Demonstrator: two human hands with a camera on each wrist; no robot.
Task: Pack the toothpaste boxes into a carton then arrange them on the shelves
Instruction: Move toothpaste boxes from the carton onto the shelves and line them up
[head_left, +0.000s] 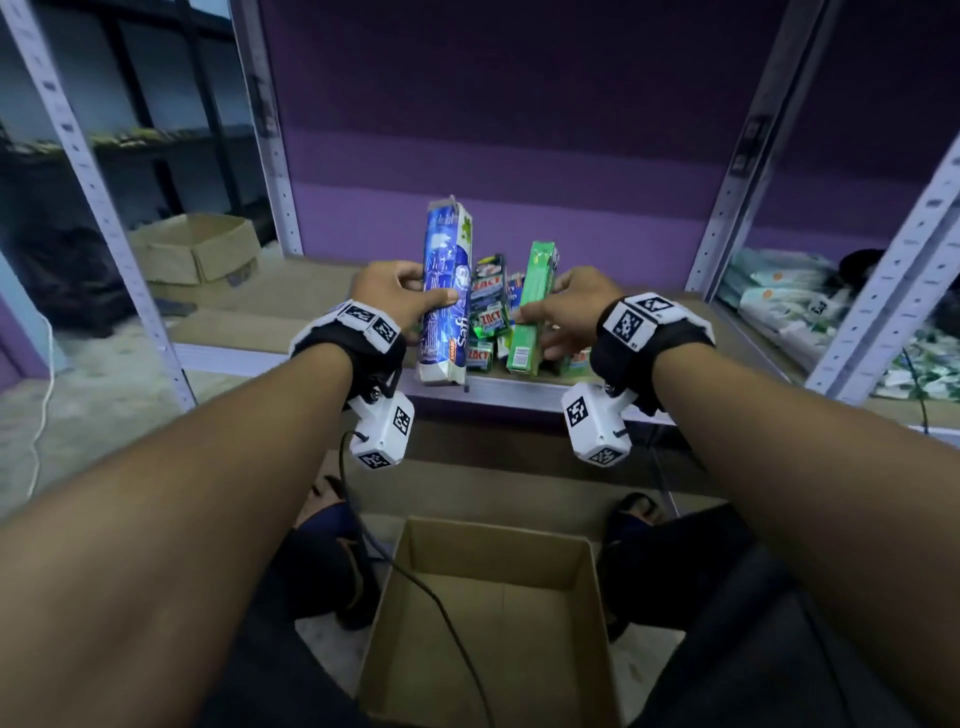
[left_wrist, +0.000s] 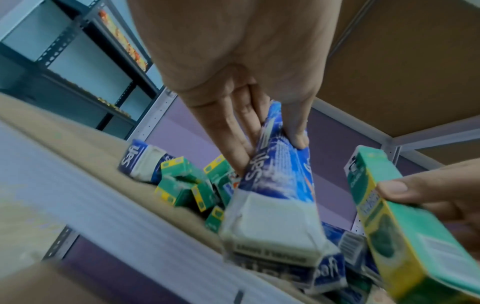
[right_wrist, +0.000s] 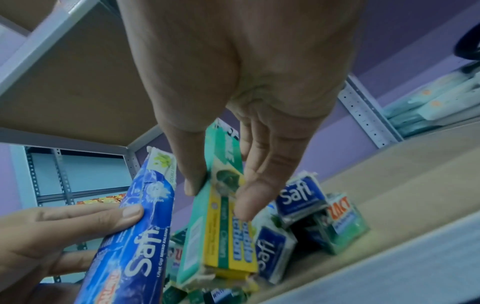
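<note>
My left hand (head_left: 400, 293) grips a long blue Safi toothpaste box (head_left: 445, 296) between thumb and fingers, holding it nearly upright over the shelf's front edge. In the left wrist view the blue Safi box (left_wrist: 275, 185) points its white end at the camera. My right hand (head_left: 563, 312) pinches a green and yellow toothpaste box (head_left: 531, 312), also tilted up; the right wrist view shows this green box (right_wrist: 223, 216) between thumb and fingers. Between the two lies a pile of small toothpaste boxes (head_left: 491, 322) on the shelf board (head_left: 291, 291). An open cardboard carton (head_left: 488, 618) stands on the floor below my arms.
Grey metal shelf uprights (head_left: 737, 171) frame the bay against a purple wall. Another cardboard box (head_left: 200, 249) sits at the back left. Soft white and green packs (head_left: 779, 306) fill the shelf to the right. A black cable (head_left: 431, 597) hangs across the carton.
</note>
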